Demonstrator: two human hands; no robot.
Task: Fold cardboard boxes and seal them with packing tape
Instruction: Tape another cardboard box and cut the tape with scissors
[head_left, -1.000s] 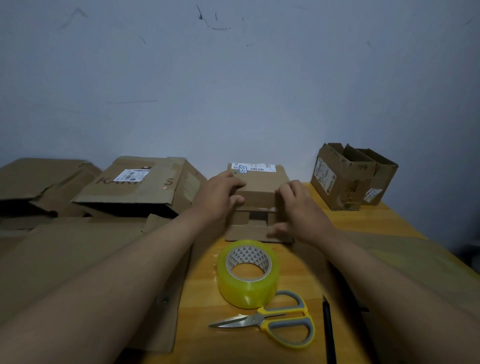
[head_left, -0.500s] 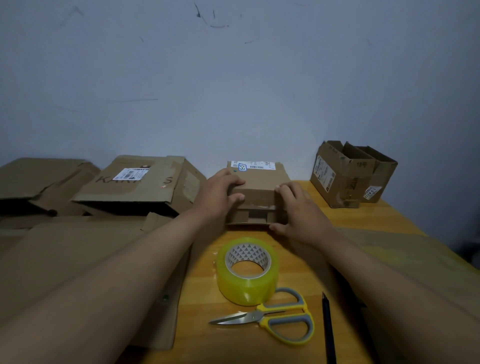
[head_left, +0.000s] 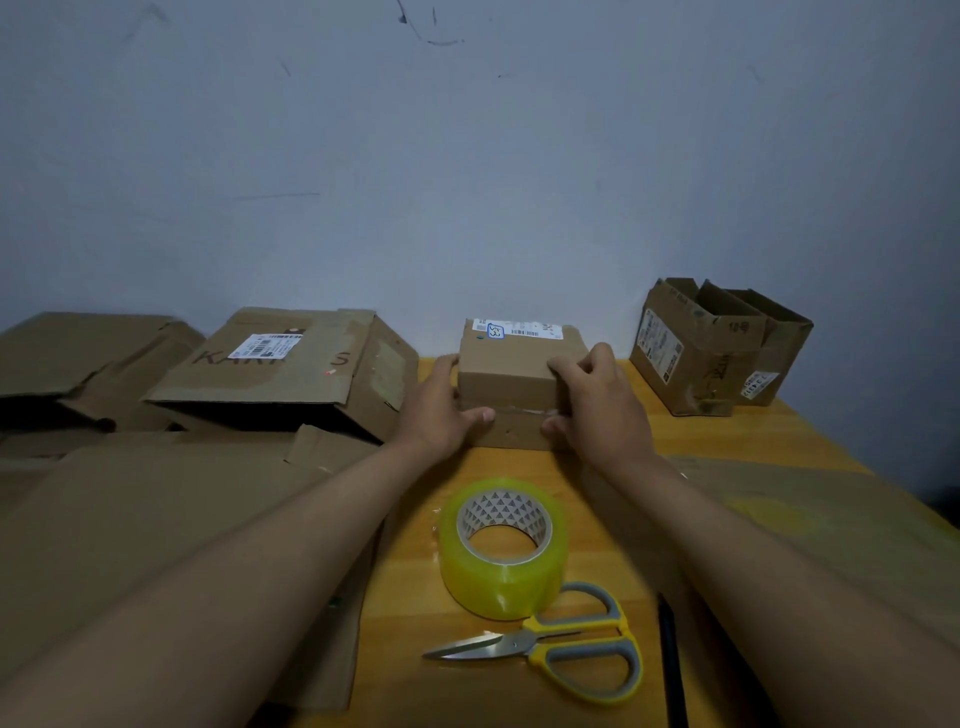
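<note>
Both your left hand (head_left: 441, 410) and right hand (head_left: 597, 405) grip the small box (head_left: 511, 371), thumbs pressing its front flaps seemingly closed. Next, free one hand for the tape roll (head_left: 503, 548).

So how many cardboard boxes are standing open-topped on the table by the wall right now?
2. The larger open box stands at the table's far right, the smaller open box right behind it, partly hidden. The small box between both hands is closed.

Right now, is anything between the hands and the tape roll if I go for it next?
Nothing visible. The tape roll stands on bare table just nearer than the small box that the left hand and right hand hold; the scissors lie beyond it.
</note>
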